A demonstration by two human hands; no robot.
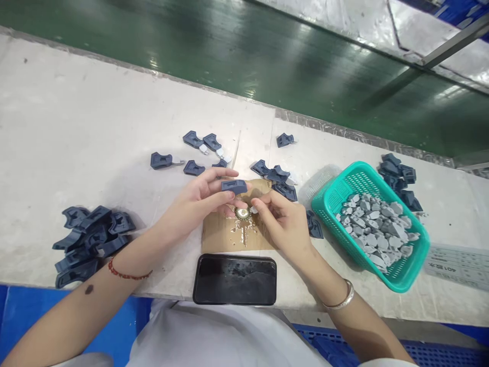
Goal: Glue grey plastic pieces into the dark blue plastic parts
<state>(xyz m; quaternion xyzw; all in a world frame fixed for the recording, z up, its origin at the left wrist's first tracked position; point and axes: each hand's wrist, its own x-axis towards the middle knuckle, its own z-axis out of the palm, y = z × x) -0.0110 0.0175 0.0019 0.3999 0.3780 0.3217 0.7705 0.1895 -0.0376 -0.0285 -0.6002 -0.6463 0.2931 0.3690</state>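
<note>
And there you are, L hand [202, 196] up over the table [76, 112], holding a dark blue plastic part [234, 186] btwn thumb and fingers, just above the cardboard [217, 239]. Your R hand [284, 221] is right beside it, thumb and finger pinched narrow on a small pale bit [253, 209]. That bit's at the edge of a round cap [242, 214] w/ shiny wet stuff in it; can't tell if they touch. Wet drips on the cardboard too, nr the cap!

Closer to you, a black phone [235, 279] lies flat by the table edge. Over on the R, a green basket [400, 286] full of grey bits [376, 224], tilted in view, w/ a pile of blue parts [399, 181] just past it. Far L, by your forearm, a bigger heap of blue parts [93, 237]. Beyond your hands, a few loose blue parts [161, 160], some w/ pale bits sticking out the end. And along the back, a long green strip [229, 66], shiny under the lights.
</note>
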